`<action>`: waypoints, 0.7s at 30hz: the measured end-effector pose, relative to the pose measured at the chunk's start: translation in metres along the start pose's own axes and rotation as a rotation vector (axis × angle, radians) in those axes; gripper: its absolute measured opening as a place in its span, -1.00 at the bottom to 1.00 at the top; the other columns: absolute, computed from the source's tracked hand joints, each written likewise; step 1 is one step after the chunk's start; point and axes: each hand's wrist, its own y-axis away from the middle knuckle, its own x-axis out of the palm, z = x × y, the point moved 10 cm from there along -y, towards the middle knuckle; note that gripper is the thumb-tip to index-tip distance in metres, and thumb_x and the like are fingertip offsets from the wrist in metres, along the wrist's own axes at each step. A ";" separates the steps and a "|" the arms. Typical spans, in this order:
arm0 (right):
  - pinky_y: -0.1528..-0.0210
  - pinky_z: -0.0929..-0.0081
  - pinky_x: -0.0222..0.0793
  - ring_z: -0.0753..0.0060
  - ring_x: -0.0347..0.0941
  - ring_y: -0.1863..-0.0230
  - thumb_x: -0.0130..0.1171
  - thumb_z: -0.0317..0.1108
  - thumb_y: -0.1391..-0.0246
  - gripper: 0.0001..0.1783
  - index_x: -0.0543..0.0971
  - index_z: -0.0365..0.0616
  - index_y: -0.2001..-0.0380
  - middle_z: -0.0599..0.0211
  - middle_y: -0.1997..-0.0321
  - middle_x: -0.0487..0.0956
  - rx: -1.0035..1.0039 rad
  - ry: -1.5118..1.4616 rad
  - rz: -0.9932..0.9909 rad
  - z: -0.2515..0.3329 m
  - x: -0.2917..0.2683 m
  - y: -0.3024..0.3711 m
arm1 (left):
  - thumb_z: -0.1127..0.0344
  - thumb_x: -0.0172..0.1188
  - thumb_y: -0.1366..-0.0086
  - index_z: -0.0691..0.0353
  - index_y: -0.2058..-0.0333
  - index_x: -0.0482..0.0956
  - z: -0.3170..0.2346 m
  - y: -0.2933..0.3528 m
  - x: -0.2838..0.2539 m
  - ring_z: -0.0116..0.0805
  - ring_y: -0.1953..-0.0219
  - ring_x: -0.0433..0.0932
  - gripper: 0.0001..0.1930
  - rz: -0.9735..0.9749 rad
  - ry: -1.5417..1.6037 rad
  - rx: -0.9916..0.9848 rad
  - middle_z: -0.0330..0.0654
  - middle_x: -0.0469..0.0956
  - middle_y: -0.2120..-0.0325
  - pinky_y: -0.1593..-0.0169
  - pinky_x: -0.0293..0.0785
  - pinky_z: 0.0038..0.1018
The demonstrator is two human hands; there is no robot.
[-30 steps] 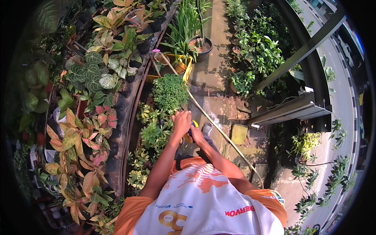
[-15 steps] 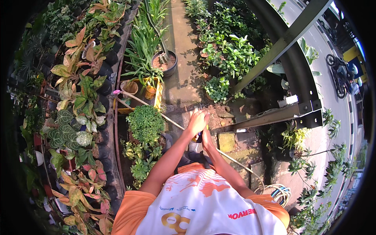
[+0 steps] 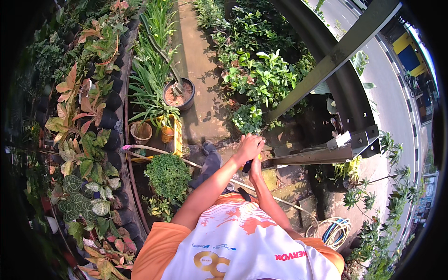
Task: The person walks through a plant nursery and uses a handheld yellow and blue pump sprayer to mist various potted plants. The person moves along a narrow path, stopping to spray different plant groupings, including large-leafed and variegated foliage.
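Right grip [image 3: 255,169] wraps a dark object [image 3: 247,166]; left grip [image 3: 250,146], I cannot tell. Mind the hose [image 3: 287,202] (it crosses below).

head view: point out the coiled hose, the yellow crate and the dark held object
coiled hose [image 3: 344,228]: head view, on the coil's right-hand strands
yellow crate [image 3: 178,136]: head view, on its right wall
dark held object [image 3: 247,166]: head view, on its exposed dark part

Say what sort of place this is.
Probably a roadside plant nursery or garden: rows of potted plants on the left, a coiled hose, and a paved road along the right.
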 end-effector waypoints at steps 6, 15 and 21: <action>0.56 0.57 0.21 0.61 0.33 0.61 -0.29 0.21 -0.28 -0.42 0.50 -0.06 0.30 0.51 0.61 0.42 -0.030 0.203 -0.094 0.031 0.042 -0.084 | 0.10 -0.03 -0.34 0.22 0.36 0.54 0.061 -0.077 -0.033 -0.02 0.20 0.43 -0.68 0.105 -0.038 -0.102 -0.06 0.57 0.33 0.09 0.23 -0.09; 0.54 0.58 0.22 0.60 0.35 0.60 -0.21 -0.02 -0.27 -0.55 0.53 -0.14 0.36 0.45 0.58 0.46 -0.150 0.246 -0.117 0.101 0.133 -0.176 | 0.16 0.02 -0.32 0.20 0.52 0.46 0.097 -0.190 -0.135 -0.08 0.31 0.38 -0.70 -0.079 -0.049 0.034 -0.12 0.49 0.51 0.20 0.17 -0.17; 0.57 0.55 0.25 0.58 0.33 0.65 -0.21 -0.04 -0.29 -0.56 0.50 -0.17 0.36 0.44 0.65 0.43 -0.152 0.243 -0.076 0.133 0.168 -0.215 | 0.18 0.04 -0.32 0.19 0.54 0.45 0.121 -0.238 -0.155 -0.14 0.35 0.34 -0.71 -0.123 0.031 0.032 -0.16 0.47 0.52 0.20 0.15 -0.22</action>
